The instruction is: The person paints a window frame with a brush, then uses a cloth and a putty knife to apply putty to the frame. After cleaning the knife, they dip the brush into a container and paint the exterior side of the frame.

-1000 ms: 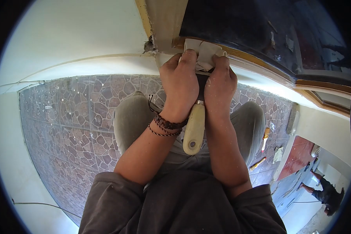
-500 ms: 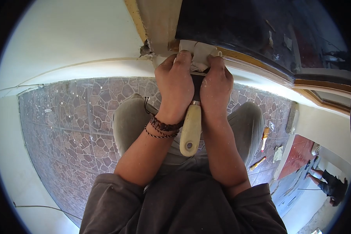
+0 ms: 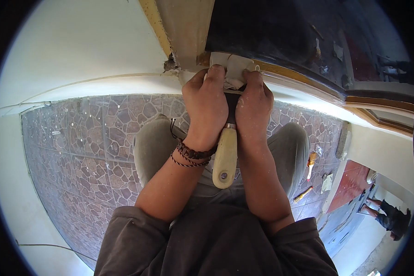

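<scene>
Between my wrists a putty knife [image 3: 226,156] points its cream handle, with a hole at the end, toward my body. Its dark neck runs up between my hands, and the blade is mostly hidden. My left hand [image 3: 204,103] is closed with the thumb pressed on a crumpled white cloth or sheet [image 3: 237,69] at the blade end. On the other side my right hand [image 3: 254,103] is closed in the same way, its thumb on the white material. Both hands are just below the wooden frame [image 3: 285,71] of a dark glass pane [image 3: 280,32].
Broken plaster [image 3: 171,63] marks the wall corner at the frame's left. On the stone-patterned floor [image 3: 92,138], at the right, lie a paintbrush [image 3: 311,161], another yellow-handled tool [image 3: 303,194] and a scrap of paper [image 3: 327,182]. Another person [image 3: 391,216] is farther off at lower right.
The view has shifted slightly. My hands keep their hold on the putty knife and white material, with almost no visible movement.
</scene>
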`<state>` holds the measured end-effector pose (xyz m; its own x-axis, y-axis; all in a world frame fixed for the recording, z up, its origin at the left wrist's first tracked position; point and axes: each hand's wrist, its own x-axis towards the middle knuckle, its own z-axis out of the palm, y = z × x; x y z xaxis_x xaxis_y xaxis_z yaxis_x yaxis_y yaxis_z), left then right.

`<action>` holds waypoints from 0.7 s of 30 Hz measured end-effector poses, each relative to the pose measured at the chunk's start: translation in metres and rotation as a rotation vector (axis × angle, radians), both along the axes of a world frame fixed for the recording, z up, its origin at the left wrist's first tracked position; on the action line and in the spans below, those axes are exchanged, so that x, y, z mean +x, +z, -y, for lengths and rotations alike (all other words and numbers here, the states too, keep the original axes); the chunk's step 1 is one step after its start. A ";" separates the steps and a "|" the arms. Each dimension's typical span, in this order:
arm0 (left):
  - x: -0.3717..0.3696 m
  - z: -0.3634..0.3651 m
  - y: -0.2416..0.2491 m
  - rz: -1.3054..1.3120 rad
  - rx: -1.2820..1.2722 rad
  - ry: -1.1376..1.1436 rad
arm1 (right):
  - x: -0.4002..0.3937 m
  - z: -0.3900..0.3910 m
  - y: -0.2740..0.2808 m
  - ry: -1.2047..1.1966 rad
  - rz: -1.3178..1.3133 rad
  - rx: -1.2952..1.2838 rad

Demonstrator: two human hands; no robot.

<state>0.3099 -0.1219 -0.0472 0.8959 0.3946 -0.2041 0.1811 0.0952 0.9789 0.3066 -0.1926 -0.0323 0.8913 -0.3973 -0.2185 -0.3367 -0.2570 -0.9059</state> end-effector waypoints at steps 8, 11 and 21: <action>0.000 -0.001 0.005 -0.047 -0.038 0.029 | -0.001 0.001 -0.013 0.050 0.308 -0.232; 0.000 -0.001 0.001 -0.019 -0.058 0.017 | 0.000 0.005 -0.024 0.121 0.416 -0.474; 0.000 0.002 0.003 0.062 -0.128 0.026 | 0.001 0.011 -0.018 0.177 0.531 -0.567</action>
